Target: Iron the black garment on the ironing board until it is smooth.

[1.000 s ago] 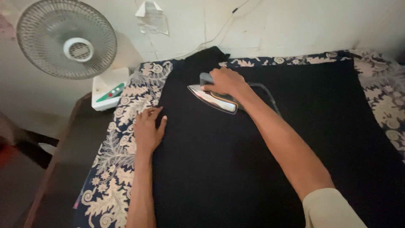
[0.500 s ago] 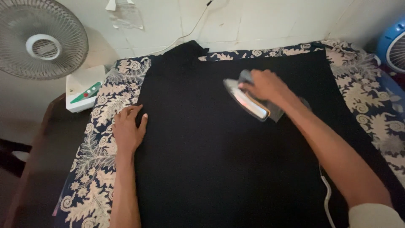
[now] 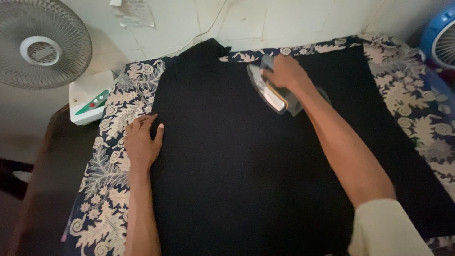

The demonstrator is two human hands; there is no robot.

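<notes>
The black garment (image 3: 246, 156) lies spread over a floral-patterned cloth (image 3: 113, 175) and looks mostly smooth, though its dark weave may hide creases; how much pressing remains I cannot tell. At nine o'clock the left hand (image 3: 142, 144) lies flat, fingers together, pinning the garment's edge. Toward one o'clock the right hand (image 3: 284, 73), arm extended, is wrapped around the electric iron (image 3: 272, 92), tipped on the fabric. Farther off, at ten o'clock, stands a table fan (image 3: 40, 45).

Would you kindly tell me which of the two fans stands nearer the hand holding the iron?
The blue fan at the right edge; the white fan stands far left.
</notes>
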